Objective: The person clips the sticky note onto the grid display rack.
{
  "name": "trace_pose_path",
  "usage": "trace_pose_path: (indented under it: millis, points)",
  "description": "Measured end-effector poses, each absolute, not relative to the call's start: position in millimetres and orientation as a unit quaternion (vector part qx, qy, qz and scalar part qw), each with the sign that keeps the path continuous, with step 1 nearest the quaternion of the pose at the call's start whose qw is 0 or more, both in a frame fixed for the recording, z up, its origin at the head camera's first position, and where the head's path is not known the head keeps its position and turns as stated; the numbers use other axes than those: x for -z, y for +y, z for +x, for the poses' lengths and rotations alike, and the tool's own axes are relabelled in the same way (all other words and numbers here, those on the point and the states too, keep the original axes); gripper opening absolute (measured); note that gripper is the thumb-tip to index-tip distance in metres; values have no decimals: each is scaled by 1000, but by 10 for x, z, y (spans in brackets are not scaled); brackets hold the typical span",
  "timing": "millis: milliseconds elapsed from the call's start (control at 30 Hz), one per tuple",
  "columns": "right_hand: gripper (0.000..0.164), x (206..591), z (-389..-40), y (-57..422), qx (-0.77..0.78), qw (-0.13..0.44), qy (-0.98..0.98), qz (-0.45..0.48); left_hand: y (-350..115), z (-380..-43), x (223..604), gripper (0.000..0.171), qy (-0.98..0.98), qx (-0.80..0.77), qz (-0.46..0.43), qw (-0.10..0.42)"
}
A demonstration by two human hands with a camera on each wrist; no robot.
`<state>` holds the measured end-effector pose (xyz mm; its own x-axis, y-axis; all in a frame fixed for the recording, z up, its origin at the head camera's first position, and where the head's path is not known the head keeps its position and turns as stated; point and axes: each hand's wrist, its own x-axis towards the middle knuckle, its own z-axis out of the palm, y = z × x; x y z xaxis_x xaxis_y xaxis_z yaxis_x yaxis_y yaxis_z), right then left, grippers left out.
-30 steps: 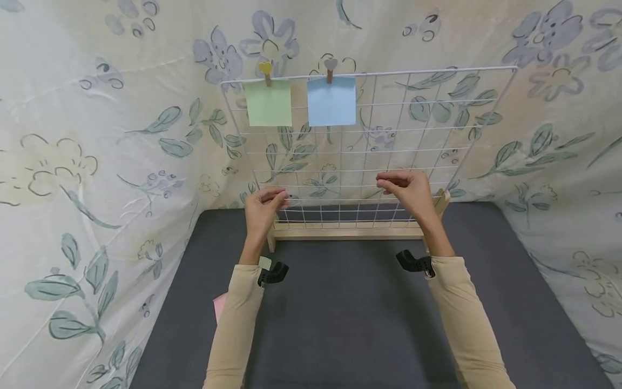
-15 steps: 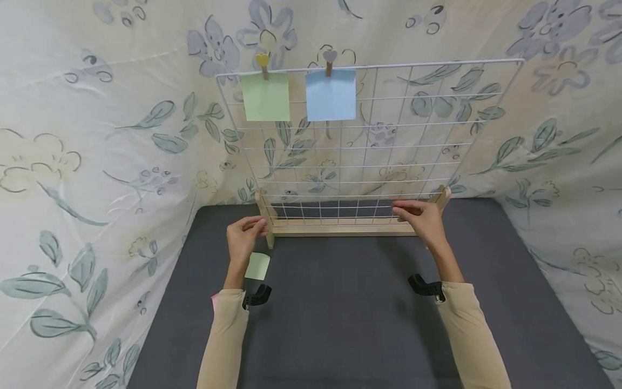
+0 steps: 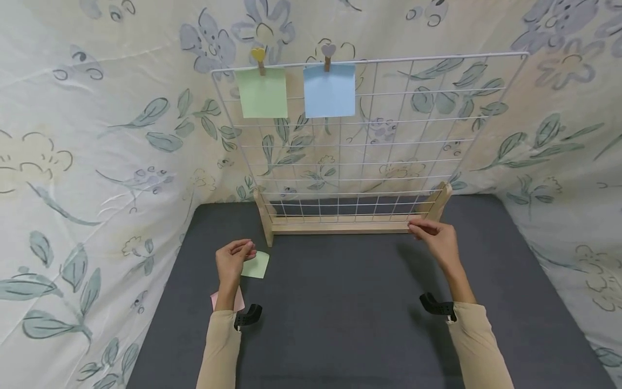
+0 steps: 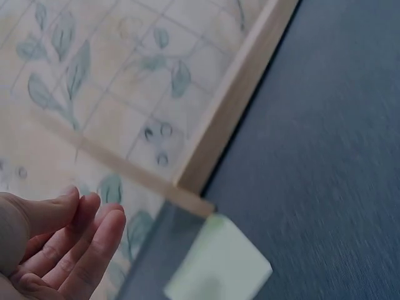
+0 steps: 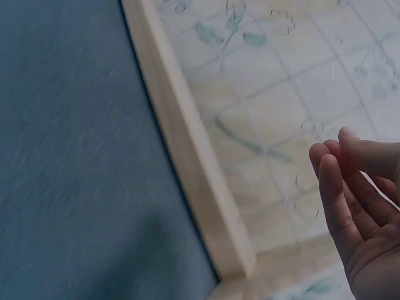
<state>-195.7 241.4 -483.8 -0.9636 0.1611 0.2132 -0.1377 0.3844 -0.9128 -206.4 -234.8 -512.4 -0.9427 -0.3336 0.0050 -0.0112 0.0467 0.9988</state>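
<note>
My left hand (image 3: 231, 261) hovers over the left of the dark table, fingers loosely bent and holding nothing. Just beside it a light green paper note (image 3: 256, 265) lies on the table; it also shows in the left wrist view as a pale green note (image 4: 219, 262). A pink note (image 3: 238, 300) lies partly hidden under the left wrist. At the right, my right hand (image 3: 439, 241) is in the air before the wooden stand, thumb near the fingertips and nothing held. A green note (image 3: 264, 94) and a blue note (image 3: 330, 92) hang from the white wire grid (image 3: 384, 143).
A yellow heart clothespin (image 3: 259, 56) and a grey heart clothespin (image 3: 328, 54) clip the hanging notes to the grid's top bar. The grid leans back in a wooden stand (image 3: 340, 228) at the table's rear. A floral cloth (image 3: 121, 178) surrounds the dark table (image 3: 335, 313).
Both hands have drawn back from the grid, down and apart, the left toward the left and the right toward the right. The loose green note has come into fuller view.
</note>
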Motion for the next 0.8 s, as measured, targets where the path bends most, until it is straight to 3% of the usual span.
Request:
trace_pose_path:
  millis: [233, 433, 633, 800]
  points:
    - [27, 5296, -1798, 2857, -535, 150, -830, -46, -2609, -1848, 5331, 22, -699, 683, 165, 135]
    - [32, 5320, -1526, 3061, -500, 139, -846, -123, -2843, -1631, 5440, 31, -672, 694, 200, 163]
    - [41, 5452, -1299, 3260, -432, 131, -869, -204, -3054, -1446, 5508, 26, -660, 675, 251, 212]
    - [50, 5584, -1215, 3340, -330, 104, -912, -219, -3153, -1343, 5570, 23, -687, 634, 283, 215]
